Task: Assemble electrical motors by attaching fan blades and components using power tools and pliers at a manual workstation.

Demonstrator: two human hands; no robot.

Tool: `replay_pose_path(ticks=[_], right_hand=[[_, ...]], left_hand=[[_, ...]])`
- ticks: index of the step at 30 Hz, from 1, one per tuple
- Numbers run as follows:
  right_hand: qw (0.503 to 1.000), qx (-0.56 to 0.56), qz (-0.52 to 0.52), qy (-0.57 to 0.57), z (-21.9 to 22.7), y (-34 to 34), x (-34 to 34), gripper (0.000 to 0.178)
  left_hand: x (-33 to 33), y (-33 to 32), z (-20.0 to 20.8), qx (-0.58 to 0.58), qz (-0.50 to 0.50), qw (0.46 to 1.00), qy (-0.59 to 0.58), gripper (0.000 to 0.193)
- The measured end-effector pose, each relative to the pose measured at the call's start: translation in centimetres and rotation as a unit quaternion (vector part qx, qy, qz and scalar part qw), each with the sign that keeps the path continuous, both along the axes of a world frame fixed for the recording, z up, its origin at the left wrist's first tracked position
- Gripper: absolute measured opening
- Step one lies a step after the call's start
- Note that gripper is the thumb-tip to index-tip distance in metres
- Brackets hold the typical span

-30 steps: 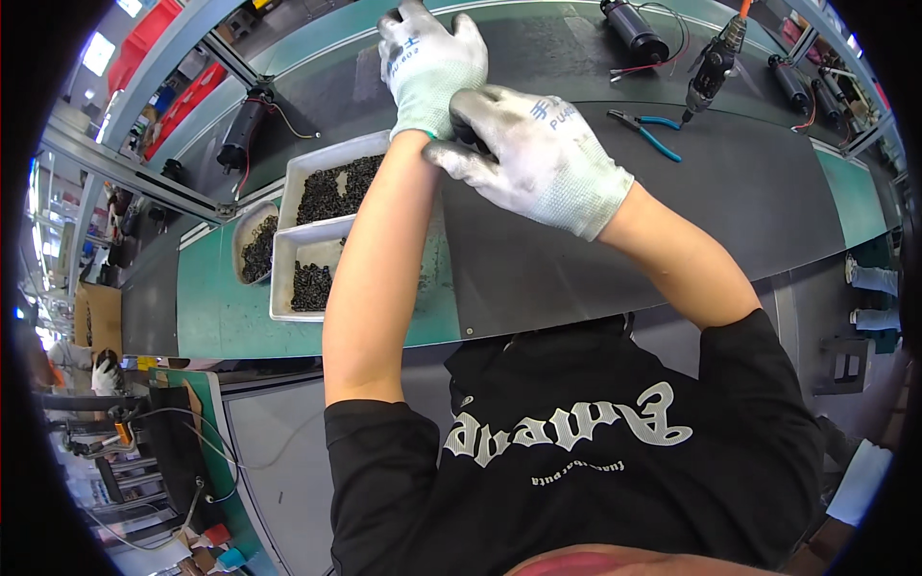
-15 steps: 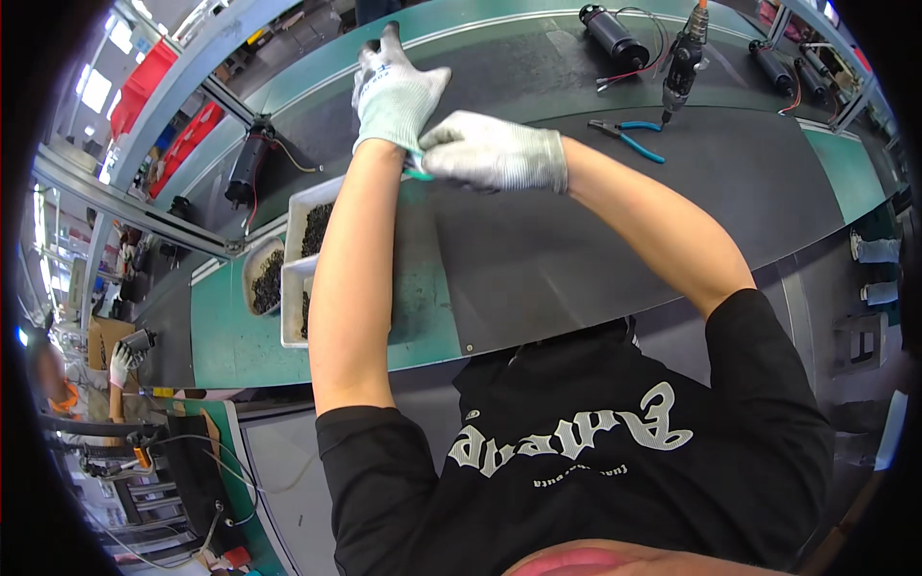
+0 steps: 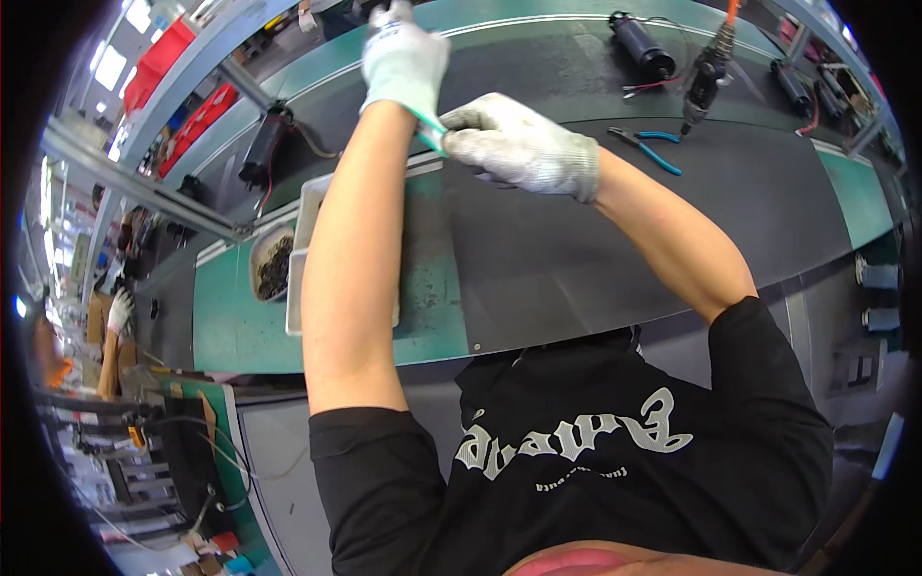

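Both my hands wear pale knit work gloves. My left hand (image 3: 405,58) is held out over the far side of the bench, back up and thumb apart; its dark fingertips reach the top of the picture. My right hand (image 3: 523,144) is closed on the green-edged cuff (image 3: 428,132) of the left glove at the wrist and stretches it sideways. Blue-handled pliers (image 3: 659,154) lie to the right of my right hand. Beyond them an electric screwdriver (image 3: 706,82) hangs tip down over the mat.
White bins (image 3: 296,305) stand partly under my left forearm, beside a tray of small black parts (image 3: 273,267). Black cylindrical motors with wires lie at the far right (image 3: 642,46) and left (image 3: 263,146). Metal frame posts (image 3: 144,182) edge the bench. Another person's gloved hand (image 3: 120,312) shows at left.
My left hand has moved up and away. My right hand has shifted slightly right, stretching the glove cuff farther out from the wrist. The view has shifted a little.
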State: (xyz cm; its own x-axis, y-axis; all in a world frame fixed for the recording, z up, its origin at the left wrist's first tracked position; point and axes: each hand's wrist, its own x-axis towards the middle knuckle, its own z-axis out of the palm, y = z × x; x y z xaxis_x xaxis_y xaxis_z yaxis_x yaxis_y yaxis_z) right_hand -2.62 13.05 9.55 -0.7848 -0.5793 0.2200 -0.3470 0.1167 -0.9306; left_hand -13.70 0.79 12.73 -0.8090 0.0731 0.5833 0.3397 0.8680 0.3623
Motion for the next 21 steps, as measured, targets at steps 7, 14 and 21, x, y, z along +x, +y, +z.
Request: replay_pose_path(ticks=[7,14,21], right_hand=[[1.000,0.021,0.008,-0.009,-0.9,-0.9,0.4,0.023],[0.999,0.044,-0.004,-0.014,-0.3,-0.4,0.8,0.035],[0.968,0.030,-0.194,0.158,1.7,-0.6,0.5,0.048]], left_hand=[[-6.8,-4.3,-6.9,-0.066,-0.149,0.951,0.263,0.070],[-5.5,-2.5,-4.1,-0.034,0.000,0.984,0.175,0.060],[3.2,-0.3,-0.6,0.329,-0.112,0.933,0.095,0.069]])
